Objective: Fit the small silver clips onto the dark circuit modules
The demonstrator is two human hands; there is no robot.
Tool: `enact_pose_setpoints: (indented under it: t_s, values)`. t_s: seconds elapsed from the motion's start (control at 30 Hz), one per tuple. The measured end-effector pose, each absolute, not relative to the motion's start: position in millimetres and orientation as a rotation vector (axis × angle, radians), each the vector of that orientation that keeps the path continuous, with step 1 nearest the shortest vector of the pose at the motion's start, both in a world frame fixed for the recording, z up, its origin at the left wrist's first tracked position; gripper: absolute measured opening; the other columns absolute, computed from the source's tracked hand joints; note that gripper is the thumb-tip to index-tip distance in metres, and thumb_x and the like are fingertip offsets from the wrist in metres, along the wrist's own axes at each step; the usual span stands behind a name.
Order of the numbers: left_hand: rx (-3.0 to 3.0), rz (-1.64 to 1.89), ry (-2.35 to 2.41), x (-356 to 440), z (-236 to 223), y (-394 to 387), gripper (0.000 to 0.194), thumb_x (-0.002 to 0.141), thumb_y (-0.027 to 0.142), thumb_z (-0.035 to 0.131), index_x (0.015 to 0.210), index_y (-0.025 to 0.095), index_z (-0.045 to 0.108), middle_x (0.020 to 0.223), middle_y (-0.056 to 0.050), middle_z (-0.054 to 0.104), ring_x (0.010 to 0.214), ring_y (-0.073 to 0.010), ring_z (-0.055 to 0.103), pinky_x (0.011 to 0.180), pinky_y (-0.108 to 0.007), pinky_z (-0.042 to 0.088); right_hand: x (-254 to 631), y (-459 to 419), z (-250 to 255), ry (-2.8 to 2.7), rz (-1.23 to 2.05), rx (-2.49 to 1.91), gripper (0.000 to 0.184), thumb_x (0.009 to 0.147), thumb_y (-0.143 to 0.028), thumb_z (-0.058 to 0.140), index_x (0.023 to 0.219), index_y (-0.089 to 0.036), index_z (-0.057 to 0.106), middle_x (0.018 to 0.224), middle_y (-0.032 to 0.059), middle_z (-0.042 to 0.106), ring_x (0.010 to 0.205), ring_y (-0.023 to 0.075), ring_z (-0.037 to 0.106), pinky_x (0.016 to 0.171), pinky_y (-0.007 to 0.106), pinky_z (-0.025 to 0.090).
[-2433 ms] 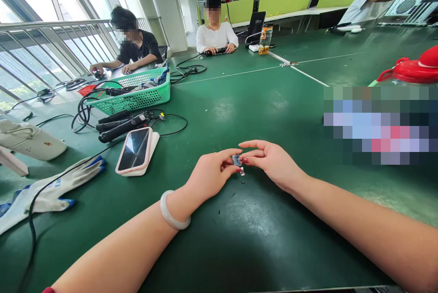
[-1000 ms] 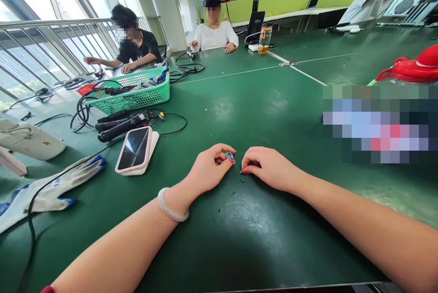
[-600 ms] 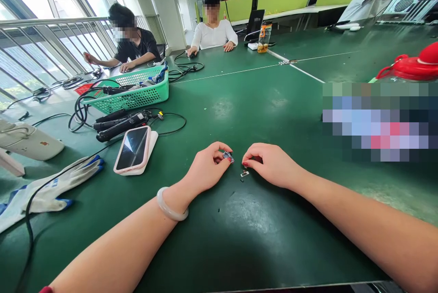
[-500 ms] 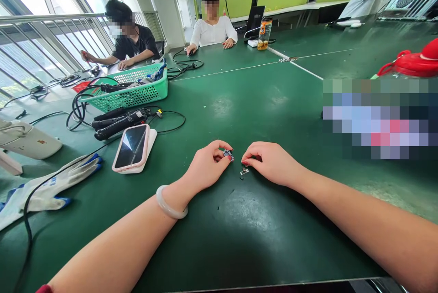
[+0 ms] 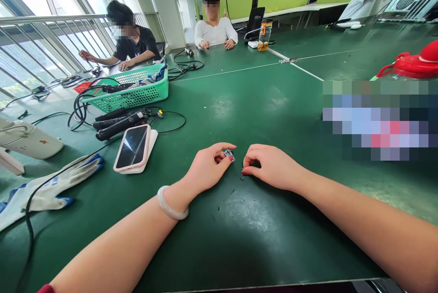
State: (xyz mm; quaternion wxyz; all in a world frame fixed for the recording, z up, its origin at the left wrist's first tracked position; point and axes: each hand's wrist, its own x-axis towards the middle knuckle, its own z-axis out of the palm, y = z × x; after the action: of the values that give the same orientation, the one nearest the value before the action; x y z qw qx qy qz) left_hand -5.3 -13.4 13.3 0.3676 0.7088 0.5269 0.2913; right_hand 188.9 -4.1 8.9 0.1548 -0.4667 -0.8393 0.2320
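Note:
My left hand [image 5: 206, 165] is closed in a pinch on a small circuit board [image 5: 229, 154] with a pale edge, held just above the green table. The index finger extends past the board, and the thumb presses its lower side. To the right, my right hand [image 5: 274, 166] has thumb and index finger brought together at the table surface. Whatever lies between these fingertips is hidden or too small to name. A tiny dark bit [image 5: 242, 178] lies just below them. The two hands are apart.
On the left are a phone [image 5: 134, 148], black corded tools [image 5: 121, 122], a green basket [image 5: 132, 94] and a white-and-blue glove [image 5: 54, 183]. A bottle [image 5: 264, 35] stands far back. A red-topped item [image 5: 410, 65] is at right. Several people are around the table.
The small white-rimmed piece by my right fingertips is out of sight now; those fingertips have moved slightly down. My left index finger has straightened. The person opposite has drawn one hand back from a cable.

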Motion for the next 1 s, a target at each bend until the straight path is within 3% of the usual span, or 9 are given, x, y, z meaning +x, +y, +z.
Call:
enact_pose_setpoints:
  t_s: [0.23,0.7,1.0]
  values:
    - [1.844,0.751,1.351,-6.5,11.5,-13.0,0.029,0.082,0.029,0.053,0.110,0.024,0.062,0.066,0.004,0.060,0.061,-0.0104,0.052,0.064,-0.023,0.042,189.2,-3.5,9.8,-2.363,0.706,-1.284,0.016,0.082,-0.023,0.055,0.070,-0.021,0.066,0.078,0.0010,0.062,0.072,0.0142,0.057,0.067,0.028,0.042]
    - [1.842,0.753,1.342,-6.7,11.3,-11.7,0.030,0.082,0.030,0.054,0.110,0.023,0.063,0.067,0.002,0.061,0.061,-0.0112,0.053,0.063,-0.024,0.042,192.7,-1.0,13.7,-2.127,1.044,-1.410,0.019,0.074,-0.034,0.058,0.070,-0.021,0.071,0.064,-0.0019,0.065,0.057,0.0119,0.054,0.053,0.025,0.040]
    - [1.866,0.745,1.350,-7.3,9.6,-10.9,0.030,0.082,0.030,0.053,0.110,0.024,0.063,0.067,0.003,0.061,0.062,-0.0109,0.053,0.065,-0.024,0.043,191.5,-3.6,16.9,-1.985,1.265,-1.268,0.015,0.079,-0.030,0.056,0.077,-0.020,0.067,0.080,0.0009,0.073,0.074,0.0153,0.066,0.072,0.026,0.049]
